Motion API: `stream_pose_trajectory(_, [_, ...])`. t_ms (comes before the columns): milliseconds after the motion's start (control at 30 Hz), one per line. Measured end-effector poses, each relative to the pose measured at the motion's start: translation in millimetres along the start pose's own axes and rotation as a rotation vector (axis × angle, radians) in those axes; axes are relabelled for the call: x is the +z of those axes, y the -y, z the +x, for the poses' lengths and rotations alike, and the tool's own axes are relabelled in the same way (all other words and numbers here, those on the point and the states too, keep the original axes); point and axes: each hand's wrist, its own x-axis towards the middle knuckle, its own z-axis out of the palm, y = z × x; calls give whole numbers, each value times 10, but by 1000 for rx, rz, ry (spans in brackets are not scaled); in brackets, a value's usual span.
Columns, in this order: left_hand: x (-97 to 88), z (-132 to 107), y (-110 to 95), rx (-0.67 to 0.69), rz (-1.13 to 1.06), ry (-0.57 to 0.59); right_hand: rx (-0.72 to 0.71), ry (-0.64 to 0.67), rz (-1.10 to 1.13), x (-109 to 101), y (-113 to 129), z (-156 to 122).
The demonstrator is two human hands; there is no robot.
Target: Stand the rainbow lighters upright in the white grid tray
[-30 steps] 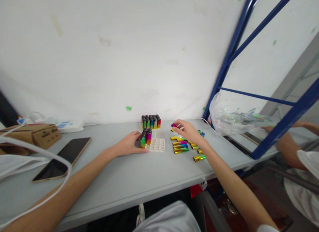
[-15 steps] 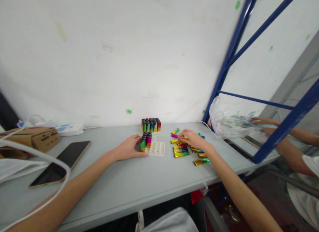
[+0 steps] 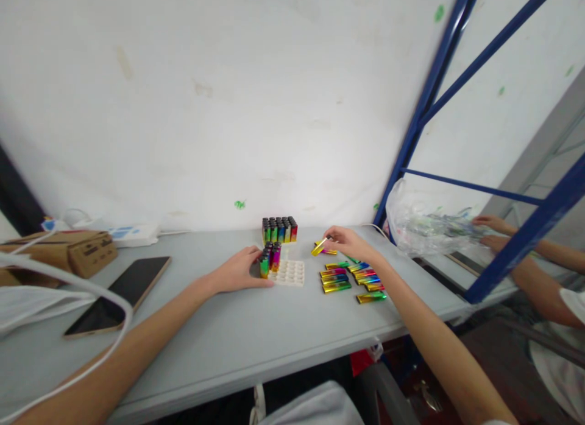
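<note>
My right hand (image 3: 348,242) pinches a gold lighter (image 3: 319,247) by one end and holds it tilted above the table. My left hand (image 3: 240,268) curves around the left side of a white tray (image 3: 292,274) with rows of round holes, thumb at its front corner. Several shiny rainbow lighters (image 3: 270,257) stand upright in the tray's left part. Under and beside my right hand, loose lighters (image 3: 336,279) in gold, red, green and blue lie flat on the table. Behind the tray, a block of upright lighters (image 3: 280,229) with black tops stands near the wall.
At the left are a phone (image 3: 119,296), a cardboard box (image 3: 68,251) and a white cable (image 3: 119,303). A blue metal frame (image 3: 404,151) rises at the right. Beyond it, another person's hands (image 3: 491,230) touch a clear plastic bag (image 3: 411,224).
My right hand has lifted a gold lighter from the loose pile and moved slightly left and up. My left hand stays at the tray. The view has shifted slightly.
</note>
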Motion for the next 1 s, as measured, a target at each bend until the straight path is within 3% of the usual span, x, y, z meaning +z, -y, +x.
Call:
stream_pose_trajectory(167, [-16, -16, -32, 0, 0, -13, 59, -254, 535, 300, 243, 136])
stream_pose_trajectory(267, [-18, -19, -46, -4, 2, -13, 73, -202, 794, 462, 433, 243])
stream_pose_trajectory(367, [-6, -15, -34, 3, -5, -15, 48, -154, 847, 569, 591, 347])
stream_pose_trajectory(500, [8, -10, -20, 5, -3, -10, 19, -155, 817, 729, 680, 458])
stream_pose_trajectory(633, [7, -11, -36, -1, -7, -11, 122, -141, 762, 946, 640, 468])
stream_pose_trajectory(700, [5, -10, -42, 2, -8, -11, 140, -186, 617, 1050, 599, 441])
stream_pose_trajectory(867, [6, -7, -32, 14, -13, -10, 62, -446, 40, 1244, 538, 363])
stream_pose_trajectory(1000, [6, -7, -31, 24, -26, -16, 96, -432, -27, 1332, 520, 340])
